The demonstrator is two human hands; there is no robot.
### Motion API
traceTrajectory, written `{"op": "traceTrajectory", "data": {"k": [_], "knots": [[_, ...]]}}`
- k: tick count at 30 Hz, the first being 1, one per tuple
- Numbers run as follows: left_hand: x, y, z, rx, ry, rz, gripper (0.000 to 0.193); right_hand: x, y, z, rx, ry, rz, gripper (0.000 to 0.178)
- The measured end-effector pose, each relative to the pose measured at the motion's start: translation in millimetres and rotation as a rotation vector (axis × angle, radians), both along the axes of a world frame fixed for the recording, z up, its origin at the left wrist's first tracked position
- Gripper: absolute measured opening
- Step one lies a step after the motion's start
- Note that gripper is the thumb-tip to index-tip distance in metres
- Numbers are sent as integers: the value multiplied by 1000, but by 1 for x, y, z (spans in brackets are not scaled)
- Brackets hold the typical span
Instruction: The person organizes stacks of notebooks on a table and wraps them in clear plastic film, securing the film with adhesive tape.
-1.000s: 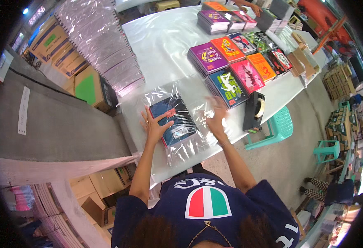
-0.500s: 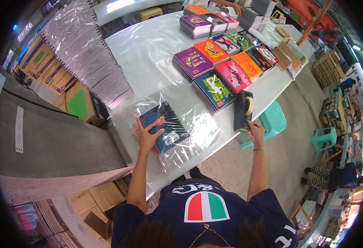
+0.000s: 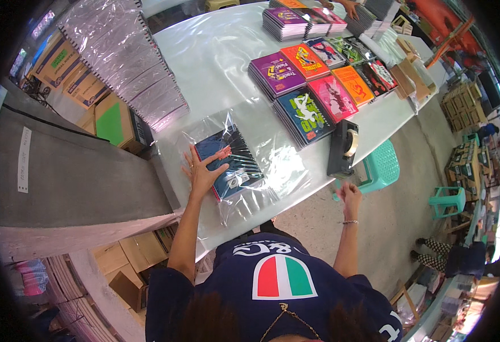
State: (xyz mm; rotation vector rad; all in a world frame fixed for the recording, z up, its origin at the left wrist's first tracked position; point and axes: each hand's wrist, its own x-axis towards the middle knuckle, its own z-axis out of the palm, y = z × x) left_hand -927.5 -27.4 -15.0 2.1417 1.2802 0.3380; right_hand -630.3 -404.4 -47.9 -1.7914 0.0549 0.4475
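Note:
A dark blue spiral notebook (image 3: 241,166) lies on the table, wrapped in or laid under clear plastic film (image 3: 280,165) that spreads out past its edges. Resting on its left part is my left hand (image 3: 203,174), fingers spread and pressed flat. A black tape dispenser (image 3: 337,153) with a roll of tape stands at the table's front right edge. Just in front of it, apart from it, hovers my right hand (image 3: 349,197), its fingers pinched together. Whatever the pinch may hold is too small to make out.
Stacks of colourful notebooks (image 3: 333,98) fill the table's far right. Many film-wrapped spiral notebooks are piled (image 3: 126,57) at the left, beside cardboard boxes (image 3: 62,60). A green plastic stool (image 3: 382,165) stands past the right edge. Another person's hand (image 3: 349,8) reaches in at the far end.
My right hand has come away from the tape dispenser, drawing back toward me. My left hand stays on the notebook. The whole view has shifted slightly.

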Motion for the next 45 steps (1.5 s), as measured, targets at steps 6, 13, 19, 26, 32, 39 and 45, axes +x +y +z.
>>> {"op": "traceTrajectory", "data": {"k": [6,13,19,26,32,39,45], "knots": [[2,2,-6,2,-93,-33,56,-11,39,11,-360,-378,552,19],[-1,1,3,38,59,-28,58,-81,270,82,96,-338,1311,22],[0,-1,6,49,57,-9,59,-96,340,53,-41,-423,1565,20],[17,-50,8,389,312,6,53,-96,369,51,-326,-455,1684,37],[12,-72,-14,409,293,86,55,-97,367,65,-567,-904,1548,50],[-3,-15,-58,-33,-347,404,61,-72,318,13,4,-621,873,54],[12,-10,-68,-360,-686,517,67,-88,306,-34,214,-152,972,60]]}}
